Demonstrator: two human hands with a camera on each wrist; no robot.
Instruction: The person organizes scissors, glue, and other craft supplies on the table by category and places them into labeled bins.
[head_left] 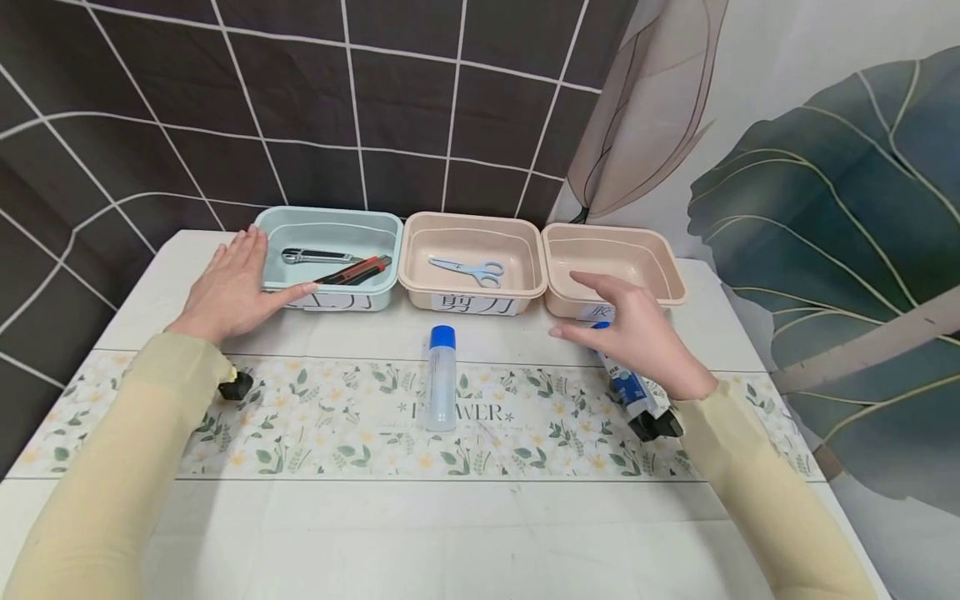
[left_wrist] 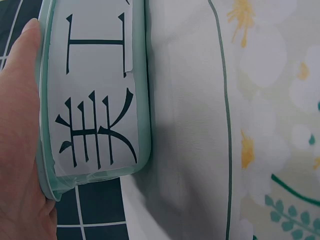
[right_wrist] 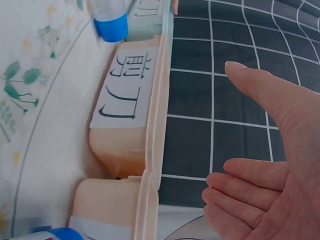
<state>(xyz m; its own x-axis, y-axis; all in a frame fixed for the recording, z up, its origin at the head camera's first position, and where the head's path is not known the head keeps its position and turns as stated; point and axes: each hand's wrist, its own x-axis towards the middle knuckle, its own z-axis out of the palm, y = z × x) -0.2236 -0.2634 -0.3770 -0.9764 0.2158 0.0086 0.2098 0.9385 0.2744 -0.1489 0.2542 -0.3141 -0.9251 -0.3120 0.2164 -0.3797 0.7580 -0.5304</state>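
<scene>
My left hand (head_left: 236, 287) rests on the left end of a pale blue bin (head_left: 330, 218), fingers straight along the side and thumb at the front rim. Two utility knives (head_left: 318, 256) lie in that bin, one of them red and black. Over the front of the right-hand pink bin (head_left: 660, 250) hovers my right hand (head_left: 637, 333), thumb and fingers spread apart and holding nothing. Partly hidden below it is a blue-and-white tube (head_left: 626, 383). A clear glue bottle (head_left: 441, 387) is at mid-table, its blue cap toward the bins.
Between the two outer bins stands another pink bin (head_left: 472, 221) with light blue scissors (head_left: 472, 271) in it. Labels are stuck on the bin fronts. A flowered strip (head_left: 337, 417) crosses the white tabletop (head_left: 390, 533). Behind the bins hangs a dark checked cloth (head_left: 300, 100).
</scene>
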